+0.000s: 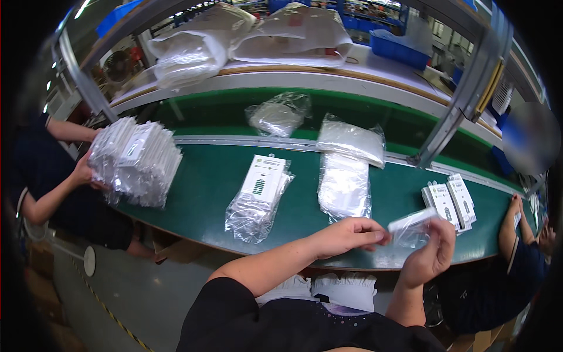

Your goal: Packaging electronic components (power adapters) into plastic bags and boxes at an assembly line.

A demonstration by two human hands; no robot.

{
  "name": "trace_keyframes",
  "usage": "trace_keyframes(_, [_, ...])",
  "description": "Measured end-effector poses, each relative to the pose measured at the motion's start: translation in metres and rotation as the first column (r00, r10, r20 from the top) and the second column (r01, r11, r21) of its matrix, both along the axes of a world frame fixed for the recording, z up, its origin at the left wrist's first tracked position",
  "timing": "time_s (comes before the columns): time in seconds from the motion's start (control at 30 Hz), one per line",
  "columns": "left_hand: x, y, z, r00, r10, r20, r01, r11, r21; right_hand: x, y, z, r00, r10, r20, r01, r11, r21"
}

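Note:
In front of me, above the table's near edge, is a small clear plastic bag [404,233] with a white strip along its top. My right hand [433,252] grips its right side between thumb and fingers. At its left edge, the fingers of my left hand [356,234] are pinched together, apparently on the film. Just beyond the right hand lie stacks of white printed cards or flat boxes [438,202] with green markings. Left of my hands are a pile of clear empty-looking bags [345,185] and a stack of bagged white packs [258,193].
The green table [202,176] has a metal rail along its back. At the left, another person's hands hold a large stack of bagged packs [138,161]. A second person's arms [513,220] rest at the right end. A crumpled clear bag [278,117] lies beyond the rail, below a shelf [281,73].

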State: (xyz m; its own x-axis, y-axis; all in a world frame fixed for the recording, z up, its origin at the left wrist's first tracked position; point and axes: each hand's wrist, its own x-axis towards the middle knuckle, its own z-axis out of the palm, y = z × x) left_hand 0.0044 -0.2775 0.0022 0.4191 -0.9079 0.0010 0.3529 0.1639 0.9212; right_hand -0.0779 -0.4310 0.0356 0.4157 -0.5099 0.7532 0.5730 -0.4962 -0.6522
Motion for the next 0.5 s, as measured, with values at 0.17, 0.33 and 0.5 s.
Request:
trace_keyframes(0.17, [-0.026,0.006,-0.008,0.868,-0.082,-0.49,0.028,0.993,-0.118,-0.015,0.019,0.001,0.897,0.36,-0.256,-0.428,0.85,-0.306])
trace_keyframes(0.33, [-0.028,0.014,-0.024,0.747,0.046,-0.664,-0.202,0.966,-0.159,-0.017,0.038,0.007,0.637,0.466,-0.614,-0.713,0.658,-0.241])
trace_keyframes(0.5, [-0.031,0.016,-0.01,0.663,-0.037,-0.748,-0.186,0.959,-0.212,-0.012,0.012,-0.004,0.451,0.712,-0.538,-0.891,0.395,-0.224])
